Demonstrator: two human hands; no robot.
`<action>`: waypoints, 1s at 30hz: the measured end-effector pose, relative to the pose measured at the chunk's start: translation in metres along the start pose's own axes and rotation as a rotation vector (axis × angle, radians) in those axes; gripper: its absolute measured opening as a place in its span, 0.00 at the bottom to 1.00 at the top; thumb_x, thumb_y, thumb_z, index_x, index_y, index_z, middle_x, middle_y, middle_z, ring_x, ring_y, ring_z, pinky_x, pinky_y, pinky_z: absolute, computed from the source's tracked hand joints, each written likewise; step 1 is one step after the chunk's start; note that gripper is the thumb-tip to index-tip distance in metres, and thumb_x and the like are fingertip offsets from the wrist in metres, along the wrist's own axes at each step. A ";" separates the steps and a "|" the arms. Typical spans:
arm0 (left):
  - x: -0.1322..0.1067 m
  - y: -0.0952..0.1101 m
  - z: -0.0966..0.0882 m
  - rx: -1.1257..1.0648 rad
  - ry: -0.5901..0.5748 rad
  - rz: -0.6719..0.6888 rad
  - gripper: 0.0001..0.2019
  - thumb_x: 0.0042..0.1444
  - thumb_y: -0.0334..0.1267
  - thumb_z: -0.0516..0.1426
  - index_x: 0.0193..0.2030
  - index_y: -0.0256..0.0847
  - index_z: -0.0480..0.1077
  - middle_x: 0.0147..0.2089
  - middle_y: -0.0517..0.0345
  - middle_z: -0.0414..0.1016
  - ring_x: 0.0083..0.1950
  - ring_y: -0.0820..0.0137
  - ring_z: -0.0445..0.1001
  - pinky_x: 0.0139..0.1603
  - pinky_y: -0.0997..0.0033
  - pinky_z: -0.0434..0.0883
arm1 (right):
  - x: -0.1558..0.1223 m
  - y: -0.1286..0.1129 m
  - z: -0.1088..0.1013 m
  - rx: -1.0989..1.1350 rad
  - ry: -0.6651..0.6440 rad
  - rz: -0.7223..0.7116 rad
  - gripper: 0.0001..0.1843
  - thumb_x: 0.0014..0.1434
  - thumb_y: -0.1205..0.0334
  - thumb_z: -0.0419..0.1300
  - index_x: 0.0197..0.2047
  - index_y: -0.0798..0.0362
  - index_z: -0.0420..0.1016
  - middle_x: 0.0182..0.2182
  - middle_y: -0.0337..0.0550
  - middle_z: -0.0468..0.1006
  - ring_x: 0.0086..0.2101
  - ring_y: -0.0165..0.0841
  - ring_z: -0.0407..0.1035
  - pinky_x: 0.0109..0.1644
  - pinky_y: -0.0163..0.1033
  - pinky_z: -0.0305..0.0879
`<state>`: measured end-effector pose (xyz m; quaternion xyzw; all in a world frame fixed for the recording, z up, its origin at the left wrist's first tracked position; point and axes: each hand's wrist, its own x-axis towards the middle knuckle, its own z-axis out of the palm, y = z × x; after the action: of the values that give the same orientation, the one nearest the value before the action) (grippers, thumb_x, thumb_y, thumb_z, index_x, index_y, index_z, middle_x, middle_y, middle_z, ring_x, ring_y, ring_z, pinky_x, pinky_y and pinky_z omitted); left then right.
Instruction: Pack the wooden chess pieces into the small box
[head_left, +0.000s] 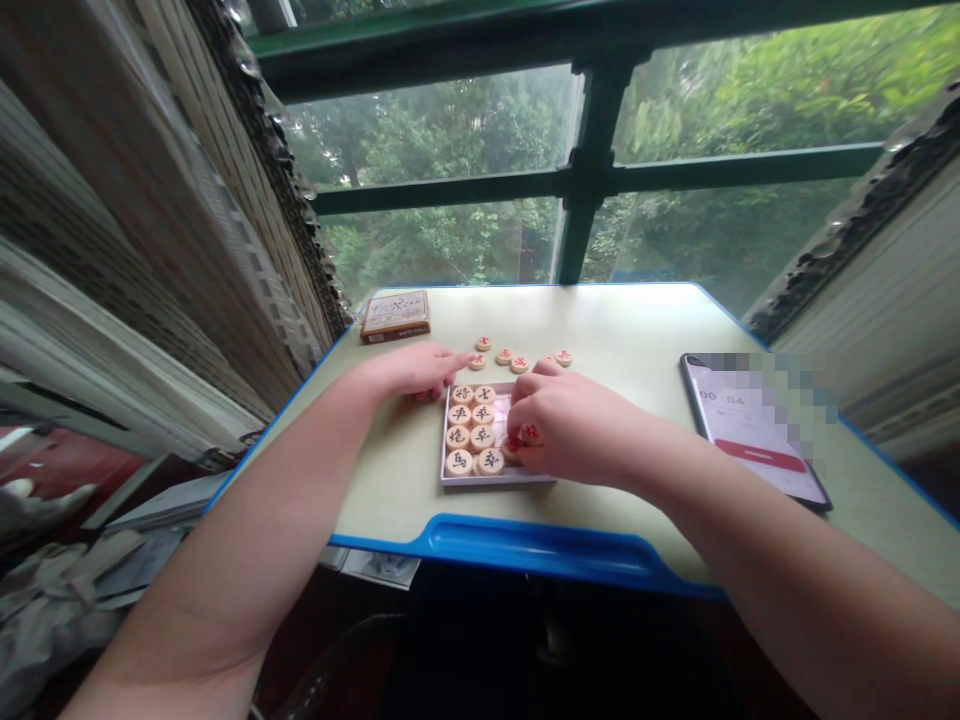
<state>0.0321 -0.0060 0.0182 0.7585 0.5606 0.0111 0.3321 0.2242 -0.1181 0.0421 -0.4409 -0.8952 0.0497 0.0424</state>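
Note:
A shallow white box (445, 432) lies on the desk before me. Its left side holds two columns of round wooden Chinese chess pieces with black characters, among them a black-marked piece (460, 462). My right hand (551, 415) reaches over the box's right side, fingers closed and pointing down at a red-marked piece (512, 449) low in the box; the hand hides part of that side. Beyond the box several red-marked pieces lie loose, such as this red piece (519, 365). My left hand (427, 370) has its index finger stretched out, its tip at another red piece (478, 362).
A brown printed box (395, 315) sits at the desk's far left. On the right lies a phone (754, 430) with a lit screen. The pale desk (390, 500) has a blue edge and a pen groove (540, 550) in front. Curtains flank the window behind.

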 end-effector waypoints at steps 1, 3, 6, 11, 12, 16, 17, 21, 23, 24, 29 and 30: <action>0.000 0.000 0.000 0.015 0.006 0.004 0.29 0.49 0.67 0.47 0.25 0.39 0.66 0.17 0.58 0.66 0.18 0.73 0.60 0.23 0.71 0.56 | 0.000 0.000 0.000 -0.004 0.002 0.007 0.08 0.49 0.58 0.63 0.27 0.53 0.81 0.32 0.50 0.75 0.37 0.39 0.63 0.40 0.41 0.58; 0.000 0.000 0.001 0.042 0.016 0.009 0.30 0.50 0.67 0.44 0.25 0.39 0.66 0.17 0.58 0.66 0.18 0.72 0.61 0.23 0.71 0.56 | -0.001 0.000 0.000 -0.007 0.011 0.004 0.10 0.49 0.55 0.63 0.27 0.53 0.80 0.32 0.51 0.75 0.37 0.40 0.63 0.40 0.42 0.58; 0.000 -0.001 0.001 0.065 0.019 0.018 0.32 0.51 0.68 0.41 0.27 0.39 0.66 0.18 0.59 0.66 0.18 0.72 0.61 0.24 0.70 0.57 | -0.002 -0.002 0.000 0.014 0.050 -0.019 0.10 0.49 0.56 0.64 0.33 0.52 0.80 0.35 0.50 0.75 0.39 0.41 0.63 0.42 0.43 0.58; -0.002 0.001 0.000 0.091 0.016 0.032 0.33 0.50 0.70 0.41 0.28 0.39 0.67 0.19 0.58 0.67 0.18 0.71 0.61 0.23 0.70 0.56 | -0.001 -0.001 0.003 0.046 0.039 -0.062 0.06 0.49 0.62 0.63 0.31 0.51 0.80 0.35 0.47 0.75 0.37 0.38 0.64 0.45 0.42 0.57; -0.002 0.001 0.000 0.096 0.017 0.029 0.33 0.49 0.70 0.41 0.28 0.39 0.68 0.19 0.58 0.67 0.18 0.71 0.61 0.23 0.70 0.56 | 0.000 -0.001 0.003 0.049 0.032 -0.064 0.05 0.49 0.62 0.62 0.29 0.51 0.80 0.34 0.46 0.75 0.36 0.37 0.64 0.45 0.42 0.57; -0.003 0.003 0.000 0.104 0.020 0.021 0.33 0.49 0.70 0.43 0.29 0.38 0.67 0.19 0.58 0.67 0.18 0.72 0.61 0.23 0.70 0.56 | 0.002 0.001 0.004 0.032 0.025 -0.058 0.07 0.49 0.61 0.61 0.25 0.53 0.78 0.32 0.46 0.75 0.34 0.35 0.64 0.45 0.42 0.57; -0.003 0.002 0.000 0.097 0.017 0.022 0.33 0.48 0.70 0.43 0.29 0.38 0.67 0.20 0.58 0.67 0.18 0.72 0.61 0.23 0.70 0.56 | 0.002 0.002 0.004 0.039 0.027 -0.057 0.07 0.49 0.60 0.62 0.25 0.53 0.78 0.32 0.46 0.75 0.34 0.35 0.64 0.45 0.41 0.58; -0.001 0.000 0.000 0.029 0.003 0.010 0.34 0.49 0.70 0.41 0.28 0.38 0.67 0.20 0.57 0.67 0.18 0.72 0.61 0.23 0.70 0.56 | 0.000 0.001 0.001 0.109 0.001 -0.064 0.05 0.49 0.61 0.63 0.29 0.52 0.78 0.36 0.46 0.74 0.34 0.34 0.65 0.44 0.39 0.59; 0.000 0.000 0.001 0.005 0.005 0.001 0.34 0.50 0.70 0.40 0.28 0.38 0.67 0.20 0.56 0.68 0.18 0.72 0.61 0.22 0.70 0.56 | 0.000 0.000 -0.001 0.128 -0.039 -0.068 0.04 0.49 0.64 0.62 0.29 0.51 0.79 0.36 0.45 0.74 0.35 0.33 0.66 0.45 0.39 0.60; 0.000 0.000 0.001 0.000 0.006 -0.001 0.34 0.50 0.70 0.40 0.27 0.38 0.67 0.20 0.56 0.68 0.18 0.72 0.61 0.22 0.70 0.56 | -0.001 0.000 -0.002 0.133 -0.054 -0.070 0.04 0.50 0.65 0.61 0.28 0.51 0.79 0.36 0.44 0.74 0.35 0.33 0.66 0.46 0.39 0.60; -0.001 0.000 0.000 0.000 0.003 0.006 0.34 0.49 0.70 0.40 0.27 0.38 0.66 0.20 0.56 0.67 0.18 0.73 0.60 0.22 0.71 0.57 | 0.001 0.001 -0.001 0.136 -0.052 -0.087 0.06 0.49 0.66 0.61 0.31 0.50 0.80 0.37 0.44 0.75 0.37 0.34 0.67 0.46 0.39 0.60; -0.001 0.000 0.000 0.006 0.002 0.009 0.34 0.49 0.70 0.40 0.27 0.38 0.66 0.20 0.57 0.67 0.18 0.73 0.60 0.22 0.71 0.57 | 0.001 0.002 -0.001 0.131 -0.049 -0.090 0.05 0.49 0.66 0.61 0.30 0.50 0.80 0.37 0.44 0.75 0.37 0.34 0.67 0.47 0.40 0.59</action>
<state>0.0320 -0.0070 0.0189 0.7618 0.5577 0.0117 0.3294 0.2251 -0.1163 0.0430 -0.3953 -0.9097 0.1169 0.0512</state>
